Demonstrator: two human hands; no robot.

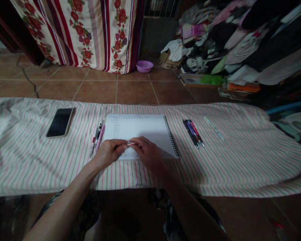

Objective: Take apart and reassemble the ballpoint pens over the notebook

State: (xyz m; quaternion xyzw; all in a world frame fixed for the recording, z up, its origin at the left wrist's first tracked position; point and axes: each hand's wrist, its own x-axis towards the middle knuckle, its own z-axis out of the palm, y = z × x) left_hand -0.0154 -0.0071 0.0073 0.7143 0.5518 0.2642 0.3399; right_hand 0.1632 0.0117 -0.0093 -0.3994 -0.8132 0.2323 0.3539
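Observation:
Over the lower part of a spiral notebook (142, 129), my left hand (107, 152) and my right hand (149, 152) meet around a thin pen (131, 143). Each hand pinches one end, and only the pen's shiny middle shows between the fingers. The notebook lies flat and open to a pale page, with its black spiral along the right edge. Several pens (97, 138) lie beside the notebook near my left wrist. To the right of the spiral, several dark pens (193, 134) lie in a group, one with purple and one with red on it.
A phone (61, 123) with a dark screen lies at the left of the striped cloth (238, 160). A pale green pen-like stick (214, 128) lies at the right. Beyond are a flowered curtain (97, 36), a purple basin (144, 66) and heaped clothes (215, 36).

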